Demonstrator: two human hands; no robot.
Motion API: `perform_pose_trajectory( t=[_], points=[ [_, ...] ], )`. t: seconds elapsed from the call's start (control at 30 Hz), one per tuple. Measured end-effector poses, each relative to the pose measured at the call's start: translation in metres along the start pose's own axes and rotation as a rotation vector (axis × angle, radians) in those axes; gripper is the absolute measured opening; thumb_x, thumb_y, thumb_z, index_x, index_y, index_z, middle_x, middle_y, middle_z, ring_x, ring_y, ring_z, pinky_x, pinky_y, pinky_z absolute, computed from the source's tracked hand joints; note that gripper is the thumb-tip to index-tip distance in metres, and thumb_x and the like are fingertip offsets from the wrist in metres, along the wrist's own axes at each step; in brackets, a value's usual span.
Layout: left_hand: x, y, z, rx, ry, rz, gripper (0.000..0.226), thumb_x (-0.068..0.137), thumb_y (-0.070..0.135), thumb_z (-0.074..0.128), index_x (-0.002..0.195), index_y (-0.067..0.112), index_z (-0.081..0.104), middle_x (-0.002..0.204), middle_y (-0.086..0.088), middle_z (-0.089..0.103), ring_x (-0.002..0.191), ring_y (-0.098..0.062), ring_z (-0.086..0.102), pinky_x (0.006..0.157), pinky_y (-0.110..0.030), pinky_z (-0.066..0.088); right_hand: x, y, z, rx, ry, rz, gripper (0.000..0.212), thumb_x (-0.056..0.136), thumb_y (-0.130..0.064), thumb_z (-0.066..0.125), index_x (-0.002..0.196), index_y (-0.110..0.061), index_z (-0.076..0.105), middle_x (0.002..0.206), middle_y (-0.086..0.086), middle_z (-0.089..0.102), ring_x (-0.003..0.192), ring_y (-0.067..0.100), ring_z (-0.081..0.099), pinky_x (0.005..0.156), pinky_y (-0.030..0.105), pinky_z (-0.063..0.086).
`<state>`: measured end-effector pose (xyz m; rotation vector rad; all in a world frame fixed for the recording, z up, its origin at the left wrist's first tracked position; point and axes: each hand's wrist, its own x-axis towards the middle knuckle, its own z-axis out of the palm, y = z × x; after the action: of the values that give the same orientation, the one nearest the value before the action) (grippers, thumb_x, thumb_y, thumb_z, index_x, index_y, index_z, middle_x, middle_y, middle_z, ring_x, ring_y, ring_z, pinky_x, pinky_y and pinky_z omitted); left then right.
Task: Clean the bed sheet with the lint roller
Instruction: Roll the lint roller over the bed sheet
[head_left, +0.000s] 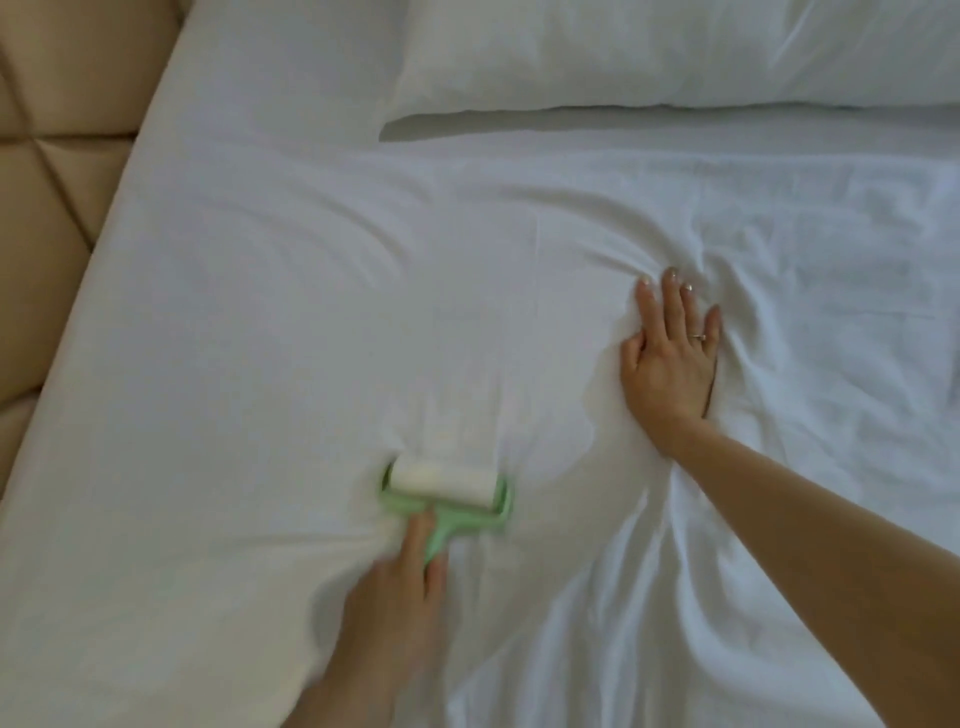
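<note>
roller: green plastic lint roller with white drum (447, 486) sat on the creased white bed sheet (260, 312), drum axis left-right, just ahead of the left hand.
left hand (400, 587): curled round the handle.
right hand (670, 358): flat, pressing the sheet, well right of the roller.

Pillow (675, 47): white, top of frame, lying flat, shadow along near edge.
Padded panel (52, 156): tan, quilted w/ diagonal seams, far left edge.
</note>
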<state>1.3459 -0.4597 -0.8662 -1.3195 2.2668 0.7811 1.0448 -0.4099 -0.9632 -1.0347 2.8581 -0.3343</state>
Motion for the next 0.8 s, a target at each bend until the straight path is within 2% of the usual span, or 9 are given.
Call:
perform_pose_trajectory(
  t=[0.03,0.23,0.37,0.5,0.57,0.63,0.67,0.73,0.8],
  points=[
    [0.027,0.011,-0.007,0.001,0.036,-0.021,0.051,0.103,0.034,0.034,0.149,0.017,0.02,0.108,-0.015,0.067,0.103,-0.033,0.062,0.08,-0.037,0.048,0.001,-0.001,-0.001,0.013,-0.016,0.008,0.062,0.087,-0.027,0.021,0.149,-0.019,0.025,0.157,0.009,0.018,0.145,0.023,0.015,0.118,0.045,0.0],
    [0.141,0.077,-0.05,-0.069,0.106,0.087,0.045,0.102,0.028,0.034,0.145,0.018,0.024,0.115,-0.019,0.06,0.098,-0.035,0.058,0.068,-0.033,0.039,0.008,0.011,-0.015,0.052,-0.173,-0.044,0.058,0.094,-0.026,0.023,0.151,-0.022,0.014,0.159,0.004,0.003,0.146,0.018,0.002,0.119,0.041,-0.003],
    [0.073,0.037,-0.013,-0.027,0.074,0.051,0.05,0.103,0.033,0.031,0.15,0.024,0.015,0.108,-0.019,0.063,0.097,-0.034,0.059,0.072,-0.035,0.043,0.008,0.014,-0.022,0.04,-0.222,-0.065,0.057,0.097,-0.024,0.028,0.151,-0.022,0.011,0.159,0.003,0.0,0.146,0.017,0.0,0.119,0.04,-0.004],
    [-0.036,-0.009,0.027,0.014,-0.052,-0.031,0.056,0.104,0.038,0.027,0.153,0.025,0.002,0.121,-0.01,0.062,0.112,-0.027,0.058,0.087,-0.033,0.04,0.0,0.002,-0.021,0.029,-0.166,0.004,0.059,0.095,-0.02,0.032,0.151,-0.017,0.015,0.159,0.006,0.003,0.146,0.021,0.003,0.118,0.045,-0.001],
    [-0.081,-0.029,0.035,0.045,-0.114,-0.065,0.059,0.102,0.047,0.026,0.15,0.041,-0.009,0.113,-0.004,0.065,0.11,-0.019,0.06,0.085,-0.027,0.041,-0.012,-0.012,-0.02,0.026,-0.102,-0.008,0.061,0.093,-0.019,0.038,0.15,-0.011,0.017,0.159,0.009,0.004,0.146,0.024,0.004,0.118,0.046,-0.002],
    [-0.104,-0.042,0.023,-0.12,-0.151,-0.113,0.049,0.095,0.054,0.035,0.125,0.072,0.001,0.079,0.002,0.063,0.091,-0.014,0.067,0.075,-0.023,0.045,-0.03,-0.037,-0.017,0.122,-0.021,-0.08,0.062,0.089,-0.019,0.04,0.147,-0.006,0.024,0.157,0.014,0.01,0.145,0.028,0.01,0.117,0.046,0.001],
    [-0.108,-0.048,0.014,-0.266,-0.122,-0.118,0.048,0.095,0.046,0.047,0.108,0.076,0.012,0.063,0.001,0.058,0.072,-0.01,0.067,0.065,-0.023,0.046,-0.042,-0.053,-0.015,0.191,0.008,-0.121,0.061,0.087,-0.02,0.039,0.145,-0.003,0.029,0.156,0.017,0.015,0.144,0.032,0.015,0.117,0.047,0.004],
    [-0.114,-0.065,-0.003,-0.491,0.075,-0.114,0.059,0.092,0.018,0.061,0.092,0.07,0.035,0.049,-0.004,0.056,0.042,-0.008,0.052,0.047,-0.022,0.039,-0.072,-0.088,-0.007,0.307,0.02,-0.218,0.059,0.087,-0.024,0.034,0.141,0.002,0.037,0.15,0.023,0.026,0.139,0.039,0.026,0.114,0.05,0.013],
    [-0.115,-0.075,-0.021,-0.65,0.312,-0.16,0.045,0.092,0.014,0.061,0.091,0.056,0.046,0.048,-0.004,0.056,0.032,-0.013,0.043,0.038,-0.018,0.034,-0.109,-0.125,0.007,0.379,0.0,-0.325,0.057,0.088,-0.025,0.034,0.138,0.002,0.041,0.147,0.024,0.033,0.135,0.04,0.034,0.111,0.053,0.022]
  ],
)
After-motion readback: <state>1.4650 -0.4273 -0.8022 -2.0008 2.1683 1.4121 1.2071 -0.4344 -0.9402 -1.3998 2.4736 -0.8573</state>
